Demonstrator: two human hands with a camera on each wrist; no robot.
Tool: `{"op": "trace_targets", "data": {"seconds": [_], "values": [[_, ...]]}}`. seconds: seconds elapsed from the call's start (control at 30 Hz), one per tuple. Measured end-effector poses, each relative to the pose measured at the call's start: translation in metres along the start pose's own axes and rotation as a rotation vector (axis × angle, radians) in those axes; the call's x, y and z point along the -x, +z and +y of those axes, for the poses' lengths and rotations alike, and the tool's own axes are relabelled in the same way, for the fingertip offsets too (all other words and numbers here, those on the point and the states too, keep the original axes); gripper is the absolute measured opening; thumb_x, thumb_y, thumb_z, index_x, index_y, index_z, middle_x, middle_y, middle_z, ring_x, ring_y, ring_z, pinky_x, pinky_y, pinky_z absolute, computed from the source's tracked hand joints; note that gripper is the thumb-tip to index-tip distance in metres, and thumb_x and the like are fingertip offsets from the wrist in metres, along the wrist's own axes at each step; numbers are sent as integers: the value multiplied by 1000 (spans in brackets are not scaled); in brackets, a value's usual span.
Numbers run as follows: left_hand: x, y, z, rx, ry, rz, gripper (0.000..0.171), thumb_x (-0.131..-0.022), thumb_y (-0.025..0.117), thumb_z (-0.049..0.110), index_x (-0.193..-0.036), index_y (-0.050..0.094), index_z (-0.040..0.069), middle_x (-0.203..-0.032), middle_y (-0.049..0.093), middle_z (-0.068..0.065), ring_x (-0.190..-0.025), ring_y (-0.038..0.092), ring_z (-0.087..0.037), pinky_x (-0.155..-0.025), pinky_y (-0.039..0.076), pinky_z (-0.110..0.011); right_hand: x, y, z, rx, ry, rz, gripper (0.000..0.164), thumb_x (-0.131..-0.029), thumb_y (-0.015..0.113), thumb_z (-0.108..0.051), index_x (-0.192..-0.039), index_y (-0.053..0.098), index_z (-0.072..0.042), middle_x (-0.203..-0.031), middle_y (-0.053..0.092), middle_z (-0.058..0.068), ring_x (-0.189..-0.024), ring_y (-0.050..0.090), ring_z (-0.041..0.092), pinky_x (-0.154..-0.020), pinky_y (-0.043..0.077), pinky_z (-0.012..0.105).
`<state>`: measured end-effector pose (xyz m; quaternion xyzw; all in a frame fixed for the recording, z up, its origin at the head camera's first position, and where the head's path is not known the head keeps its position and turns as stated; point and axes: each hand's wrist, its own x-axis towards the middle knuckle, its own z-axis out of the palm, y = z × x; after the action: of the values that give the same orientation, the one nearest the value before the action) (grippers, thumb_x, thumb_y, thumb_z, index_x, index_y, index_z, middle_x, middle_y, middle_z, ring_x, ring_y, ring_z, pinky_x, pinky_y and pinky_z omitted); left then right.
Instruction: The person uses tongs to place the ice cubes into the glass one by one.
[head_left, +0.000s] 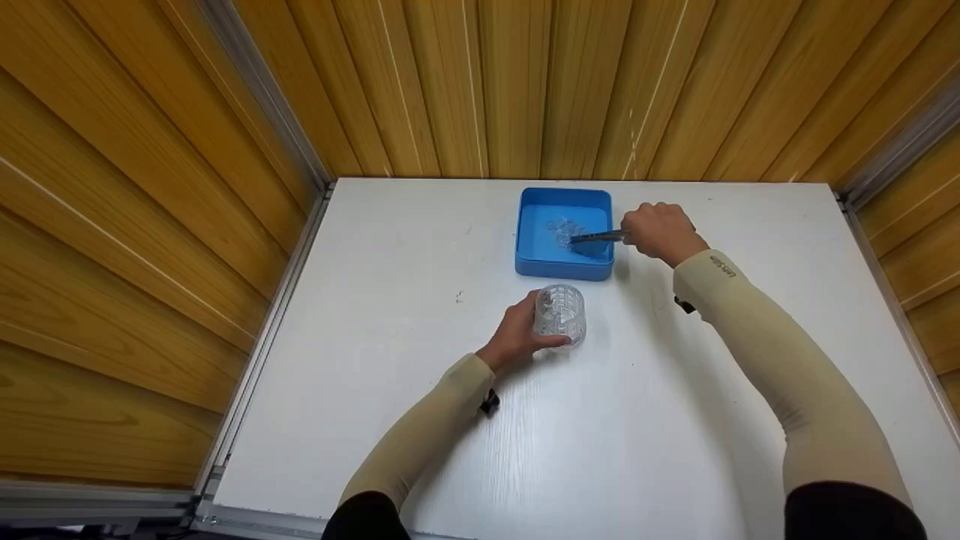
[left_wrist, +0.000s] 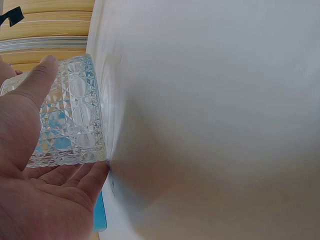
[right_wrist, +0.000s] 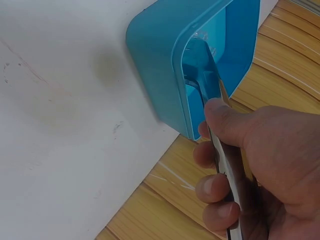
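Observation:
In the head view my left hand (head_left: 517, 330) holds a clear patterned glass (head_left: 561, 311) on the near side of a blue box. The left wrist view shows the thumb on one side of the glass (left_wrist: 70, 112) and the fingers on the other. My right hand (head_left: 660, 231) grips shiny metal tongs (head_left: 598, 236) by their arms. The tongs' end reaches down into the open blue box (head_left: 562, 268), by a small heap of clear pieces (head_left: 564, 229). In the right wrist view the tongs (right_wrist: 220, 155) partly hide those pieces; whether they pinch any is unclear.
Both hands work over a white table (head_left: 390, 315). Wood-panelled walls (head_left: 480, 90) stand behind it and at both sides, with a metal rail (head_left: 262, 300) along the left edge. The blue box stands near the back edge.

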<state>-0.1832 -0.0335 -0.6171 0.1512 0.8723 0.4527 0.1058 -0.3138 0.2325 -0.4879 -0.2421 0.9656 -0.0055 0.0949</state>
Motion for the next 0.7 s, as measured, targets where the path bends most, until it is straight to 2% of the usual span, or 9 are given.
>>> {"op": "trace_targets", "data": {"seconds": [0.27,0.47,0.7], "values": [[0,0,0,12,-6,2,96,-80,89,42,-155,38,10,-148,55,-5,-130,55,-16,-113,41,-32,5,-8,2,-10,5,-2,22,-94,76,-13,-113,76,-2,-91,72,16,-73,59,30,-71,57,48],[2,1,1,30,-32,1,98,-79,89,44,-156,38,11,-150,54,-4,-132,53,-15,-114,39,-33,10,-12,5,-20,14,-19,23,-96,74,-16,-115,76,-3,-91,73,14,-70,57,29,-65,54,44],[1,1,1,26,-34,8,99,-78,89,48,-156,38,12,-150,53,-2,-133,52,-14,-115,38,-32,19,-18,7,-2,23,35,23,-98,72,-17,-117,76,-6,-91,73,13,-67,55,28,-56,48,40]]}}
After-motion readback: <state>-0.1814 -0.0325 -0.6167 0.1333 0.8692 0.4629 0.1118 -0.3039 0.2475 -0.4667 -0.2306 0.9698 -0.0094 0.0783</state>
